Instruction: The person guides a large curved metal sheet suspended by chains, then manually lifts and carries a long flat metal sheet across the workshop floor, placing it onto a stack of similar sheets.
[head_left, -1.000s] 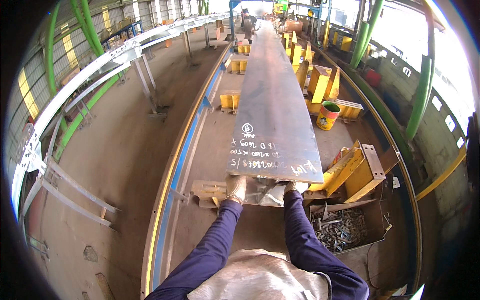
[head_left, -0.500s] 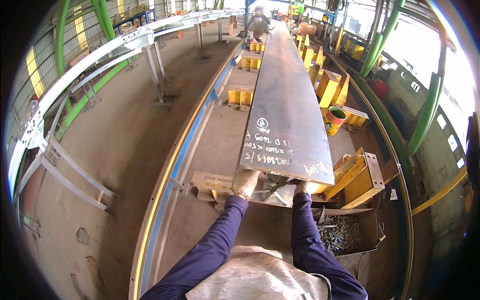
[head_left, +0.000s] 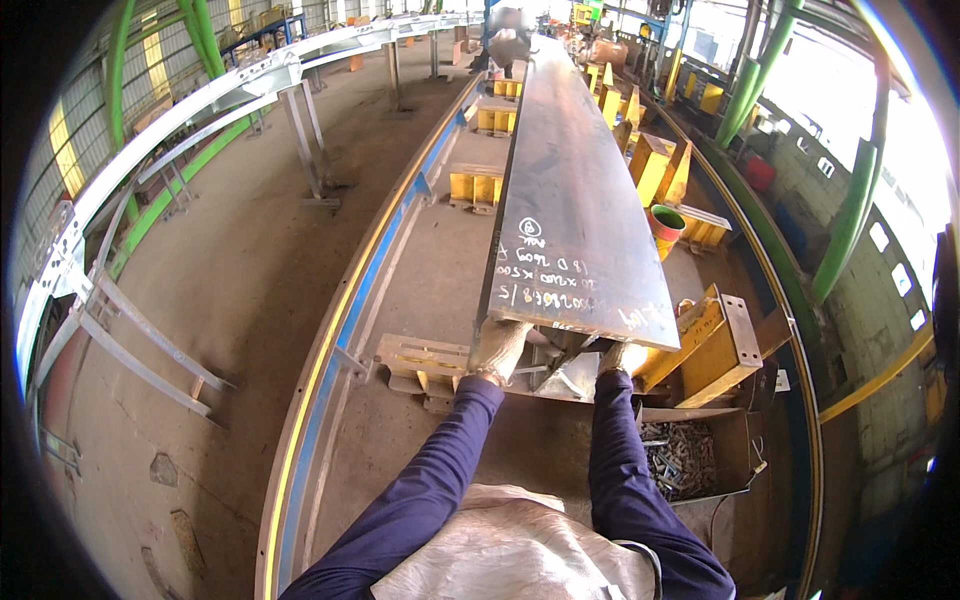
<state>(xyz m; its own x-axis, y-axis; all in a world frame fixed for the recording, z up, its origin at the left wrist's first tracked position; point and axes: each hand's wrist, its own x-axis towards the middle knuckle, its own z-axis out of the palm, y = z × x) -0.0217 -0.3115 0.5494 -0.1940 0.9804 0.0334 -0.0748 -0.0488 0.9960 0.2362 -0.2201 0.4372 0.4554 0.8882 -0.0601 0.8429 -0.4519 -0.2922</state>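
Observation:
A long, dark steel plate [head_left: 575, 200] stretches away from me, white handwritten marks on its near end. My left hand [head_left: 502, 348], in a pale work glove, grips the plate under its near left corner. Under the near edge, further right, is my gloved right hand [head_left: 622, 357], also gripping the plate. The plate hides the fingers of both hands. At the far end, a person [head_left: 507, 45] leans over beside the plate. Below the near edge, between my hands, a light metal piece [head_left: 568, 378] shows in part.
Yellow steel blocks [head_left: 655, 165] line the right side, with more yellow supports [head_left: 476, 186] at left. A green-rimmed bucket [head_left: 666, 228] stands right of the plate. Near my right forearm sits a bin of metal scraps [head_left: 680, 458]. A blue-and-yellow rail [head_left: 345, 345] runs along the left.
The plate's near end has shifted slightly right and higher in the picture, my hands moving with it. The person at the far end now leans lower and further left.

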